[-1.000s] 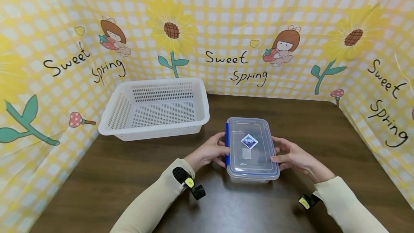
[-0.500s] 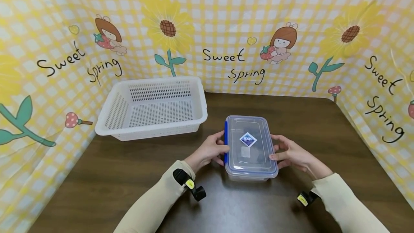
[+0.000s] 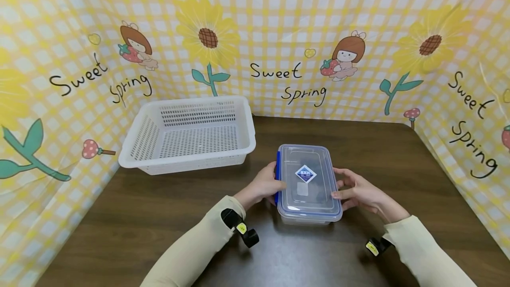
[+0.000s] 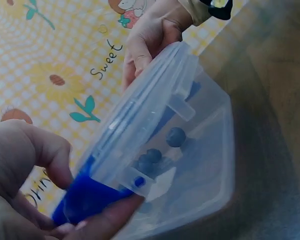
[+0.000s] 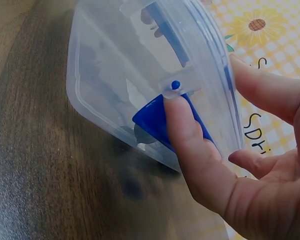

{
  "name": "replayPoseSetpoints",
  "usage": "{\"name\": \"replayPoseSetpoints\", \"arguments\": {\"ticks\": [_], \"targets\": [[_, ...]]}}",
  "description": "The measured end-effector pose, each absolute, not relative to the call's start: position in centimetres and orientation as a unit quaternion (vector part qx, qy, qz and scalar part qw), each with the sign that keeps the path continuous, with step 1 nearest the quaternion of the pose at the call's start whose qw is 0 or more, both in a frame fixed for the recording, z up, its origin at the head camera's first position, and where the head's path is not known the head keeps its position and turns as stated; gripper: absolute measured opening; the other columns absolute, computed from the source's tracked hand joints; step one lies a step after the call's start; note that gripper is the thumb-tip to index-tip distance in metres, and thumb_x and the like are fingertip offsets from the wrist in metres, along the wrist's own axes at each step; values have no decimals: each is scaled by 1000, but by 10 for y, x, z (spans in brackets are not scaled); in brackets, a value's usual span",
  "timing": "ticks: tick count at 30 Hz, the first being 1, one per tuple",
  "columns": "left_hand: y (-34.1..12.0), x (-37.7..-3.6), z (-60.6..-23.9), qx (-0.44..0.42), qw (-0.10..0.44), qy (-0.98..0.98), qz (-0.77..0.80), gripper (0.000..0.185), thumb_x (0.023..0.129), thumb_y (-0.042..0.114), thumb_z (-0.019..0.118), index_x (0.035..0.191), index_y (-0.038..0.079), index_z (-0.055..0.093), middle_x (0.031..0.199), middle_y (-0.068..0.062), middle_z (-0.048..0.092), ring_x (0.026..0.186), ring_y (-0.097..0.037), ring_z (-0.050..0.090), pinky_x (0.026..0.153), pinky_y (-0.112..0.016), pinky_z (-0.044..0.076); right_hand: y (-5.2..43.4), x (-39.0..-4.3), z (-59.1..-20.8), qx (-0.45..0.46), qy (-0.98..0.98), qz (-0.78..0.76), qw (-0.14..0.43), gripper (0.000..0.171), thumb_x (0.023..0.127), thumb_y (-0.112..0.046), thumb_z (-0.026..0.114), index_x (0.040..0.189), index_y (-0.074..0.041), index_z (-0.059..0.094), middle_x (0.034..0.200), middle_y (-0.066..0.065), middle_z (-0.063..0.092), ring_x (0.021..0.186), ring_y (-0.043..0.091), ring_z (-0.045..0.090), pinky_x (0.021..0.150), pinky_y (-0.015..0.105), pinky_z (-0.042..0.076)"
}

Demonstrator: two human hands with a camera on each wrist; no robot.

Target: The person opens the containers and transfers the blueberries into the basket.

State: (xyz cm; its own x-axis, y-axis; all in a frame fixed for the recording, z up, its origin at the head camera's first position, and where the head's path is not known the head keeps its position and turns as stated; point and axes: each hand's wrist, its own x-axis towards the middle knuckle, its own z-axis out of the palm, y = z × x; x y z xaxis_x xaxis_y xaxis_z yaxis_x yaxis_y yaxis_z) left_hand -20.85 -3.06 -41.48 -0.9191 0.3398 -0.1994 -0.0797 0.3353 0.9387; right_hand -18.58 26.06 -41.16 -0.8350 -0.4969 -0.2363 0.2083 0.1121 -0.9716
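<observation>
A clear plastic food storage box (image 3: 318, 200) with a blue-edged lid (image 3: 308, 158) stands on the table between both hands. On its left long side my left hand (image 3: 263, 184) pinches the blue latch (image 4: 87, 197), thumb on the lid side and fingers beneath. My right hand (image 3: 360, 195) holds the opposite side, its thumb at the lid edge. In the right wrist view a finger presses the blue latch (image 5: 152, 120) there, which slants away from the wall. Inside the box, several small dark round balls (image 4: 175, 137) show through the wall.
A white perforated plastic basket (image 3: 187, 162) stands at the back left of the dark wooden table (image 3: 119, 229). Behind and at both sides hangs a yellow checked cloth (image 3: 275, 25) with printed flowers.
My left hand and wrist have shifted slightly to the right, and its fingers have drawn in at the box's left side. The box and my right hand stay nearly where they were.
</observation>
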Motion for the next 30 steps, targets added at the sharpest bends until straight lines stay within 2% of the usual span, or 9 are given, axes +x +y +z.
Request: {"name": "replayPoseSetpoints", "arguments": {"ticks": [4, 6, 11, 18, 25, 30], "targets": [[-28, -209, -419, 125, 164, 799, 565, 71, 73, -3, 69, 139, -6, 41, 111, -24, 61, 82, -31, 67, 50, -44, 60, 264, -183, -414, -104, 699, -655, 268, 94, 89, -2, 73, 153, 8, 4, 102, 15, 54, 79, 25, 69, 67, 45, 62], [-31, -209, -423, 120, 180, 778, 590, 70, 71, -6, 66, 137, -6, 42, 107, -23, 63, 81, -31, 67, 50, -43, 60, 265, -182, -415, -103, 701, -655, 265, 94, 89, -2, 73, 153, 9, 5, 102, 15, 54, 79, 25, 69, 66, 45, 62], [-48, -215, -433, 67, 253, 690, 674, 78, 71, -11, 54, 147, -1, 37, 100, -16, 61, 78, -27, 67, 53, -44, 61, 264, -181, -417, -96, 705, -655, 253, 94, 88, -4, 74, 154, 6, 7, 104, 15, 54, 80, 25, 69, 68, 46, 62], [-72, -221, -445, 58, 338, 584, 736, 82, 84, -16, 50, 157, 6, 23, 125, -19, 60, 94, -27, 66, 77, -45, 61, 263, -181, -418, -88, 710, -655, 244, 94, 88, -4, 74, 155, 5, 8, 105, 16, 53, 81, 23, 68, 70, 45, 62], [-74, -219, -452, 45, 339, 573, 745, 78, 86, -17, 50, 156, 3, 24, 136, -22, 54, 99, -27, 64, 81, -48, 60, 266, -180, -423, -84, 701, -667, 238, 93, 89, -3, 73, 156, 4, 8, 105, 15, 51, 81, 20, 67, 69, 43, 63], [-72, -216, -462, 43, 330, 583, 741, 74, 85, -17, 50, 153, -3, 26, 127, -19, 57, 99, -26, 62, 84, -54, 58, 266, -178, -428, -93, 675, -692, 241, 93, 91, -2, 71, 157, 2, 5, 106, 13, 53, 84, 21, 68, 71, 42, 62]]}}
